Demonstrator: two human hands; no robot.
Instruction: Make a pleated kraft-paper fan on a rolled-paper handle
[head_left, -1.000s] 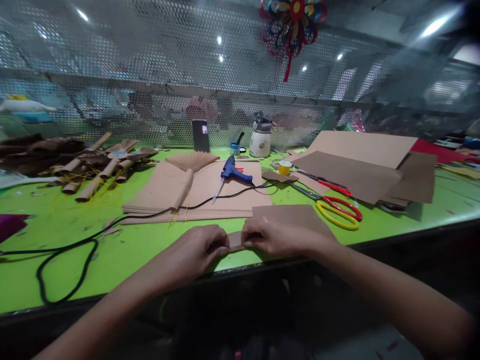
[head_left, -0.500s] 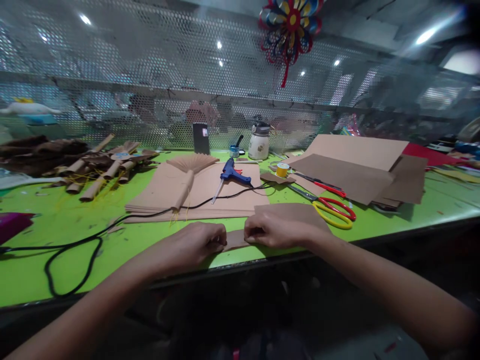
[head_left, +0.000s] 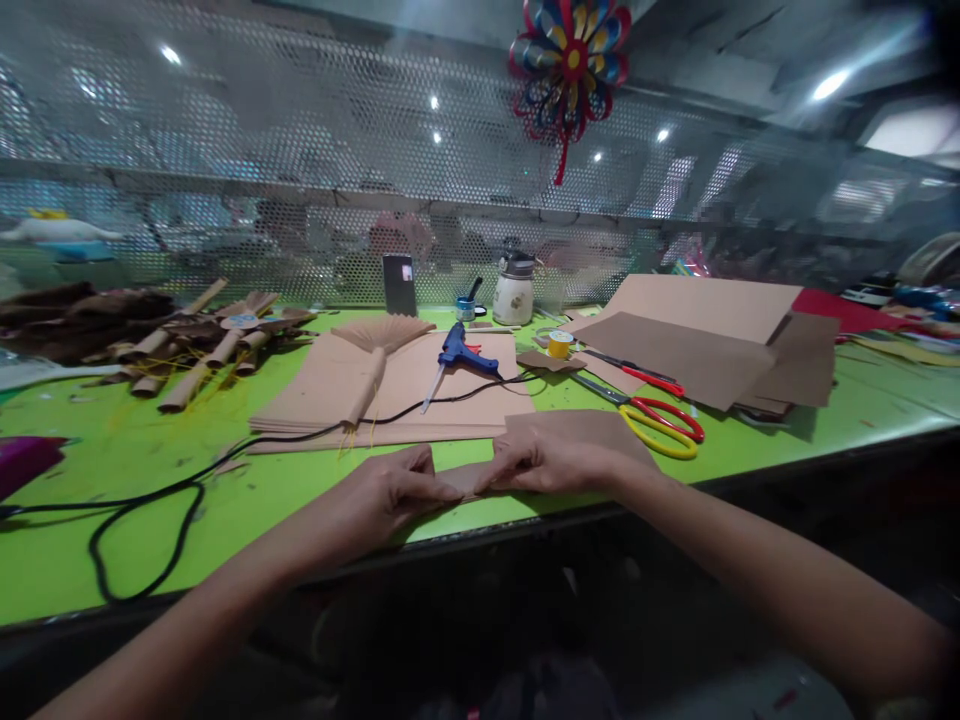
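Close to the table's front edge, both hands work on a piece of brown paper; its narrow folded-looking part shows between them. My left hand is closed, thumb and fingers pressing the left end of that part. My right hand pinches the paper a short way to the right, fingertips almost meeting the left ones. The wider part of the sheet extends beyond my right hand and is partly hidden by it. Just behind, a pleated paper fan with a rolled handle lies on a stack of light brown paper.
A blue glue gun rests on the stack, its black cord looping left. Scissors with red and yellow handles, a yellow spool and large brown sheets lie right. Rolled paper handles are piled left.
My left hand's thumb and fingers have stretched rightward along the paper. My right fingertips have shifted slightly left and down, so the gap between the hands is smaller.
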